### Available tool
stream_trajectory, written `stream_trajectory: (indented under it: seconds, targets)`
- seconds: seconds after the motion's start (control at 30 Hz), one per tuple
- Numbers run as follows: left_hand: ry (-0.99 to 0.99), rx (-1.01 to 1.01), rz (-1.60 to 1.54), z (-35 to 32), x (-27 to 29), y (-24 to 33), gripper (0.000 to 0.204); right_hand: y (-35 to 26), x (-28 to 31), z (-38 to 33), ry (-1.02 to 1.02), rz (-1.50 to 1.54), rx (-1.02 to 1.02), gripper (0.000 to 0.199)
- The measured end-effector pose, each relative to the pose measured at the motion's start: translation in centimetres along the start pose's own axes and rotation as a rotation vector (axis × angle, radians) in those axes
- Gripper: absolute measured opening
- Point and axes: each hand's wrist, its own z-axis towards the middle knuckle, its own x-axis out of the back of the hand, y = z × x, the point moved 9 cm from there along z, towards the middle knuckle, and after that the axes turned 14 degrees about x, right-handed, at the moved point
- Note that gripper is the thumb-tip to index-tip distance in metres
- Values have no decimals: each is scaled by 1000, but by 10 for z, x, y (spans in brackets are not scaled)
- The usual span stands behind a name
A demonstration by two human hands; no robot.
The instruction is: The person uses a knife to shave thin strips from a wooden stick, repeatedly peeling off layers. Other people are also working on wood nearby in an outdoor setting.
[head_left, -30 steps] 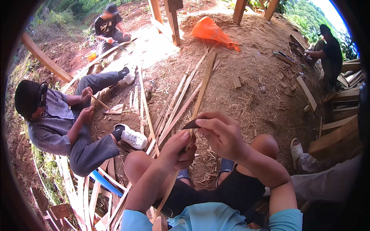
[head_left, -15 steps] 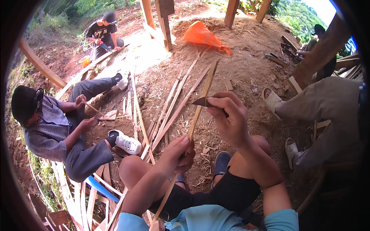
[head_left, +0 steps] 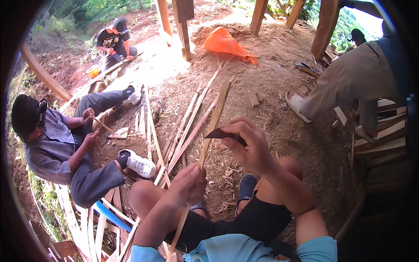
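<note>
The left hand [head_left: 190,185] is closed around a wooden strip [head_left: 214,115], thumb uppermost along it, fingers curled beneath. The left forearm [head_left: 159,216] rises from the lower edge and slants inward in front of the left knee [head_left: 142,198].

The right hand [head_left: 246,142] is held higher and farther from the body than the left. It pinches a dark blade [head_left: 214,133] between thumb and fingers, the pointed end directed left. The right forearm [head_left: 283,185] slopes up and inward from a bent elbow.

The wooden strip stands at a slant before the person, upper end tipped away, lower part running past the left wrist over the lap. The blade lies across its upper part; firmness of contact cannot be told.

Further strips [head_left: 192,122] lie on the ground [head_left: 279,126] beyond. At left, a seated co-worker [head_left: 52,153] holds a thin stick [head_left: 103,125].
</note>
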Motion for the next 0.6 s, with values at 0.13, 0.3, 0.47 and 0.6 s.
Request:
stream_trajectory:
  seconds: [0.13,0.3,0.47,0.6]
  targets:
    - [-37,50,15,-5,-2,-11,31,-4,4,0,50,-21,77,16]
    - [-50,68,30,-4,-4,-15,30,-3,15,0,121,-93,66,14]
    - [-32,146,208,-3,-9,-33,28,81,80,-22,607,-58,-306,19]
    - [-11,51,233,-19,21,-30,28,93,86,-28,653,-59,-434,25]
